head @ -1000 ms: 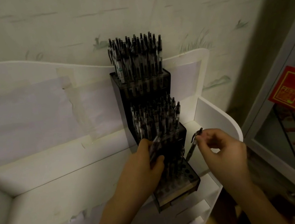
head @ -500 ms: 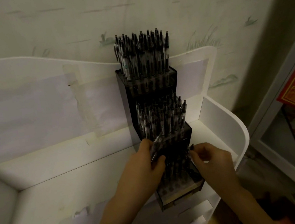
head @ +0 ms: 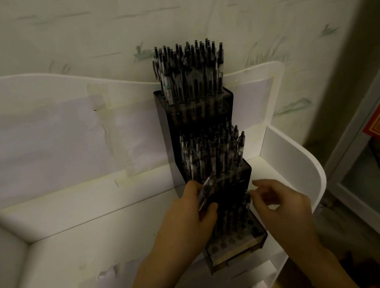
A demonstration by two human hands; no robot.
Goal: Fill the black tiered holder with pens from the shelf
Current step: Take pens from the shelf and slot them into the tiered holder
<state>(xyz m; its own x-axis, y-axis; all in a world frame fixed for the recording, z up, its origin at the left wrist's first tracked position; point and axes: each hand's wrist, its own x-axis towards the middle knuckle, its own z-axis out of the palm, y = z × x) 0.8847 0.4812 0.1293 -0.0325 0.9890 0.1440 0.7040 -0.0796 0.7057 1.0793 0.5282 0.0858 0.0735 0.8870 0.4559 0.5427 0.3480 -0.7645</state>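
Two hands at a black pen holder in dim light.

The left hand [head: 188, 218] grips a bunch of pens [head: 206, 193]; they are blurry, tilted up to the right, and partly hidden by the fingers. The right hand [head: 280, 204] is beside the holder [head: 234, 243] with loose, curled fingers; I cannot tell if it pinches a pen. The low step has some open holes. Pens in the middle step [head: 214, 155] and top step [head: 189, 72] stand up straight. The holder sits on a white shelf [head: 100, 238].
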